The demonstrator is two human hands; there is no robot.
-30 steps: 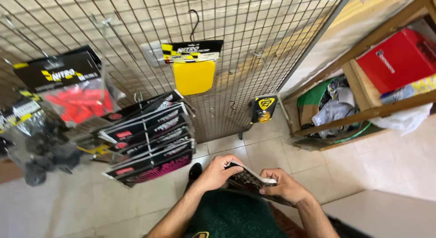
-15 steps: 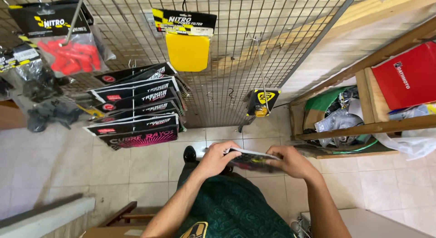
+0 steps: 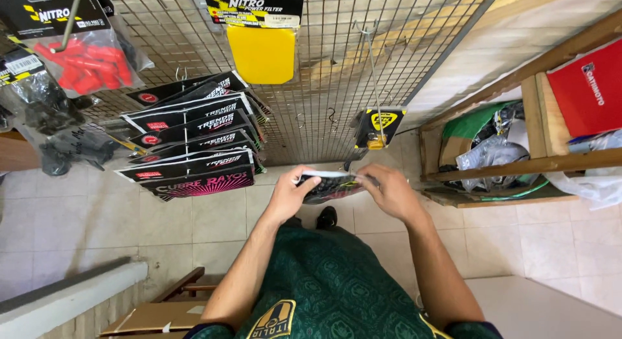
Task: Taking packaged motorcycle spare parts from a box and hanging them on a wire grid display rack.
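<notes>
Head view shows the left hand (image 3: 289, 196) and right hand (image 3: 391, 193) both pinching a flat black plastic packet (image 3: 330, 185). It sits below a metal wire grid (image 3: 311, 67).

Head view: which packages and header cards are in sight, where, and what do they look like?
Flat dark packet: held in both hands, centre.
Yellow block, black header: top of the wire grid.
Bag of red parts: upper left.
Black card stack: left of centre.
Small black-yellow packet: on a hook.
Red box: wooden shelf, right.

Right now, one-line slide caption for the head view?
Left hand and right hand hold a flat dark packet below a grey wire display grid.
</notes>
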